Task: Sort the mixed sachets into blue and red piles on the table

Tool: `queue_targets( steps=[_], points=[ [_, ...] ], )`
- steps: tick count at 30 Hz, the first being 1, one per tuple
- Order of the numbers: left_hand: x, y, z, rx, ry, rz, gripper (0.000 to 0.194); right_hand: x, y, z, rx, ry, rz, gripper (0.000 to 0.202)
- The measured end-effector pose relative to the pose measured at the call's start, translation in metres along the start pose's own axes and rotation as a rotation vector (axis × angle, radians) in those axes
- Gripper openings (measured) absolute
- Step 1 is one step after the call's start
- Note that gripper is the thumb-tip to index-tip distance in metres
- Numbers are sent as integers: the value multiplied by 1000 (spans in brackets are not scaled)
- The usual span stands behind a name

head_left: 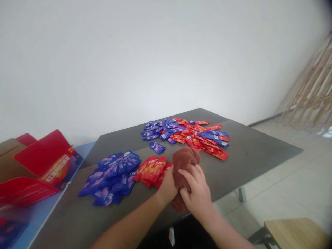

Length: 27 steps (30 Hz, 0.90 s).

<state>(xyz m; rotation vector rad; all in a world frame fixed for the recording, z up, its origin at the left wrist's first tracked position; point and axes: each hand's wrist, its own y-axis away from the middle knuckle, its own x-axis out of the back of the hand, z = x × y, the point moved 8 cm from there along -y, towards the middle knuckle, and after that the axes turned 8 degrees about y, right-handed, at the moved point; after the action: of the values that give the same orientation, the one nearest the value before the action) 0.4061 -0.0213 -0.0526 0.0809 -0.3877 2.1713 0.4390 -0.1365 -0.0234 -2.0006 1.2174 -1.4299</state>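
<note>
Brown cloth (178, 164) is at the table's (259, 148) near edge, clamped by the fingers of the right hand (198, 192) and the left hand (168, 188), its fingers mostly hidden; blue packets (111, 180) and red packets (154, 169) already lie grouped near left, the far heap (186, 134) still mixed.

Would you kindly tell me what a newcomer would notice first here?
Probably the brown cloth, bunched in the left hand and right hand near the front edge of the dark table. Then come the red and blue sachet heap farther back, and the open red carton at the picture's left.
</note>
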Motion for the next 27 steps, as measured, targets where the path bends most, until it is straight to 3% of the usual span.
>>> queue_targets(
  steps=[2, 5, 10, 12, 16, 19, 21, 23, 27],
  points=[
    [-9, 10, 5, -39, 29, -37, 17, -7, -6, 6, -26, 13, -58, 47],
    [-5, 19, 5, -26, 27, -33, 17, -9, -14, 36, -153, -34, -108, 47],
    [14, 25, 5, 22, 23, 74, 24, 2, -6, 99, -626, -268, 25, 47],
    [15, 25, 8, 16, 60, 132, 24, -7, 1, 97, -688, -464, 37, 50],
    [16, 20, 15, -10, -49, 298, 25, -41, 22, 60, -739, -864, -101, 55],
    [29, 6, 23, -54, -288, 394, 27, -51, 39, 31, -738, -918, -279, 52],
    [40, -10, 18, -2, -505, 356, 29, -48, 47, 26, -714, -844, -399, 48],
    [51, -27, 4, 87, -671, 281, 30, -36, 51, 38, -727, -745, -394, 47],
    [52, -46, -26, 150, -789, 116, 26, -7, 54, 90, -853, -553, -133, 51]
  ],
)
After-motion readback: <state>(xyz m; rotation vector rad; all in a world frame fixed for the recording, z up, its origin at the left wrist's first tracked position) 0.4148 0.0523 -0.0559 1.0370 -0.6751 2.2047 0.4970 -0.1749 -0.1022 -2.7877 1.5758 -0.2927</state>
